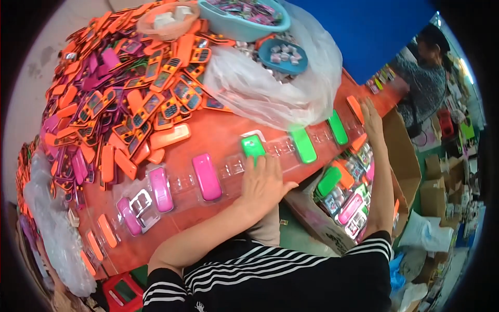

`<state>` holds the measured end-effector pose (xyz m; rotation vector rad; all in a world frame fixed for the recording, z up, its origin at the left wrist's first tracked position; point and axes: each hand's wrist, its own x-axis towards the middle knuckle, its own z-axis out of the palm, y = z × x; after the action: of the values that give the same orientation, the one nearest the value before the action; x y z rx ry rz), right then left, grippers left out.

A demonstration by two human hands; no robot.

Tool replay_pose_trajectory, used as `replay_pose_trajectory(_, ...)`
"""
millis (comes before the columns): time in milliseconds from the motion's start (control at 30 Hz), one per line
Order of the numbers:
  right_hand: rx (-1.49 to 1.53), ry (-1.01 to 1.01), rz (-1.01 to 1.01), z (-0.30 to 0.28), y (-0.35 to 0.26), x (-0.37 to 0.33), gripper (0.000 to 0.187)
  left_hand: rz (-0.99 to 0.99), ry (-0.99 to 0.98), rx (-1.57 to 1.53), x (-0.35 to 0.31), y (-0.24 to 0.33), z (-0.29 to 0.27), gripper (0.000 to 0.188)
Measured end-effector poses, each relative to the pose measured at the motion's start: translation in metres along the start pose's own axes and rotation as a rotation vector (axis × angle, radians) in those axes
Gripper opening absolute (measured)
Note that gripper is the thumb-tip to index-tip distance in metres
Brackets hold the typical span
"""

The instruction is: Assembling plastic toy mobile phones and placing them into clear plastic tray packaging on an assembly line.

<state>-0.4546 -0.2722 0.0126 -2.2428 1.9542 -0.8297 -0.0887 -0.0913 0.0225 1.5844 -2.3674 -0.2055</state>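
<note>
A row of toy phones in clear plastic blister trays (283,147) runs along the red table's front edge. My left hand (262,182) lies with its fingertips on the lower end of a green toy phone (253,145), its thumb stretched out to the right. At the table's right end, my right hand (372,122) has its fingers extended beside an orange toy phone (355,109); whether it touches it I cannot tell. Between the hands are two more green phones (304,145). Left of my left hand lie pink phones (207,177), and narrow orange ones (107,231) lie farther left.
Orange and purple toy phones (132,99) form a big heap at the far left. Light-blue basin (244,28), small blue dish (283,56) and clear plastic bag (254,88) stand behind. A cardboard box (317,216) of packed toys is below my right arm. Another person (423,78) sits at right.
</note>
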Motion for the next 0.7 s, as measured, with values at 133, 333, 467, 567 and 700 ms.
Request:
replay_pose_trajectory(133,0.307,0.107,-0.011,-0.002,-0.103,0.007,0.037,0.044,0.15,-0.039,-0.013,-0.017,-0.01,0.064)
replay_pose_trajectory(333,0.808,-0.137,0.023,0.022,-0.213,0.06,0.03,0.057,0.263,-0.323,-0.004,-0.053,-0.037,0.042)
replay_pose_trajectory(467,-0.18,-0.208,-0.078,0.067,-0.235,0.114,0.026,0.073,0.287,-0.466,0.016,-0.077,-0.051,0.035)
replay_pose_trajectory(567,-0.299,-0.127,0.009,0.103,-0.179,0.152,0.027,0.077,0.223,-0.648,0.051,-0.081,-0.065,0.032)
replay_pose_trajectory(700,-0.108,-0.045,0.265,0.127,-0.167,0.177,0.025,-0.113,0.203,-1.15,0.132,-0.112,-0.057,0.044)
